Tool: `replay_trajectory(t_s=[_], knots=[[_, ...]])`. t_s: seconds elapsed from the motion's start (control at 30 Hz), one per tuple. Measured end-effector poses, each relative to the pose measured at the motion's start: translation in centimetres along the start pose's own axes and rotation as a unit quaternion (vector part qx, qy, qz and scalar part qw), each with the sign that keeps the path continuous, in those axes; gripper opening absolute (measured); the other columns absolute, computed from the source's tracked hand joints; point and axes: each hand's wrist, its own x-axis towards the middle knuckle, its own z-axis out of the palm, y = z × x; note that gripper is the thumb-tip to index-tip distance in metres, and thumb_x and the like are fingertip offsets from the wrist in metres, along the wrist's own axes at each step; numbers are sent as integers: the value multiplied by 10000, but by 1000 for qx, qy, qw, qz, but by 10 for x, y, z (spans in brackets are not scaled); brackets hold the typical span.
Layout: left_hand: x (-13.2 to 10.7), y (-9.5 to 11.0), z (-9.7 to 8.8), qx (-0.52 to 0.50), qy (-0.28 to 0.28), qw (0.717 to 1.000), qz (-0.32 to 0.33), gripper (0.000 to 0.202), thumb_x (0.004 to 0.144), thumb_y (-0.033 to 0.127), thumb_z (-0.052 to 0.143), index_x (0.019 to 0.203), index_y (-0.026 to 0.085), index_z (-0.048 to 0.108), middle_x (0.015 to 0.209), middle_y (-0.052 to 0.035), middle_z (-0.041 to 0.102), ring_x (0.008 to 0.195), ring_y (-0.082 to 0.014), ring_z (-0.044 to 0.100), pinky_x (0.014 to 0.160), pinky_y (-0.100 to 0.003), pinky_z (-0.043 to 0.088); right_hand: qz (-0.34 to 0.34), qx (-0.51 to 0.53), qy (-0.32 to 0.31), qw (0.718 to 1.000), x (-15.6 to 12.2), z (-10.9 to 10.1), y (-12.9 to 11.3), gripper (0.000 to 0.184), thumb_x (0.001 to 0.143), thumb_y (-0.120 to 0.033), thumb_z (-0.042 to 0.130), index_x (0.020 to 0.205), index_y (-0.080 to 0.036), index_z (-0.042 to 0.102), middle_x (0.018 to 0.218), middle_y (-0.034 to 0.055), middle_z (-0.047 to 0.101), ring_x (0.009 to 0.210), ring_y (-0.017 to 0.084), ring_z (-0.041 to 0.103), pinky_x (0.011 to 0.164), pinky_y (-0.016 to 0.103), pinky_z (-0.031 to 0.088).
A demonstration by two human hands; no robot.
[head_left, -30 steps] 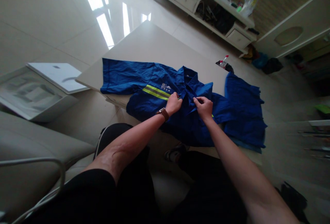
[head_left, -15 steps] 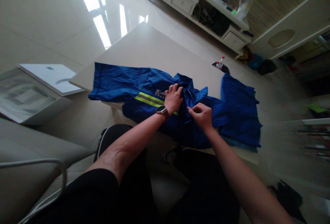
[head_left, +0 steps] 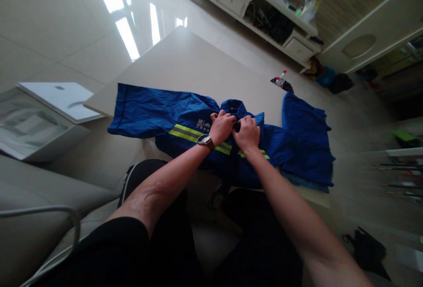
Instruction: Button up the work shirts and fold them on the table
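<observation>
Blue work shirt [head_left: 155, 113] lies spread front-up along the near edge of the counter [head_left: 185, 62], its hem hanging over towards the person's knees. The left hand [head_left: 222, 127] and the right hand [head_left: 247, 132] sit side by side, touching, just below the collar, the fingers of both curled and pinching the shirt's front edges together. A watch [head_left: 205, 140] is on the left wrist. Yellow reflective stripes [head_left: 185, 133] run out from under the hands. A second blue garment [head_left: 307, 141] lies to the right.
</observation>
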Motion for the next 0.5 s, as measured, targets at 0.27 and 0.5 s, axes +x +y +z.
replay_trajectory(t_s=[0.27,0.5], knots=[[0,-4,0,-20,-3,1000,8,214,994,251,545,928,210,744,1013,-96,731,1126,-302,497,983,-497,239,17,67,-51,996,15,0,13,271,979,-289,532,1034,-105,723,1141,96,570,936,101,461,855,205,339],[0,-4,-5,-22,-25,999,19,215,975,231,554,859,197,732,991,-123,726,1129,-320,479,988,-497,251,14,131,-84,988,18,-11,24,202,903,-256,617,873,-84,718,1021,60,617,782,49,442,745,189,273]])
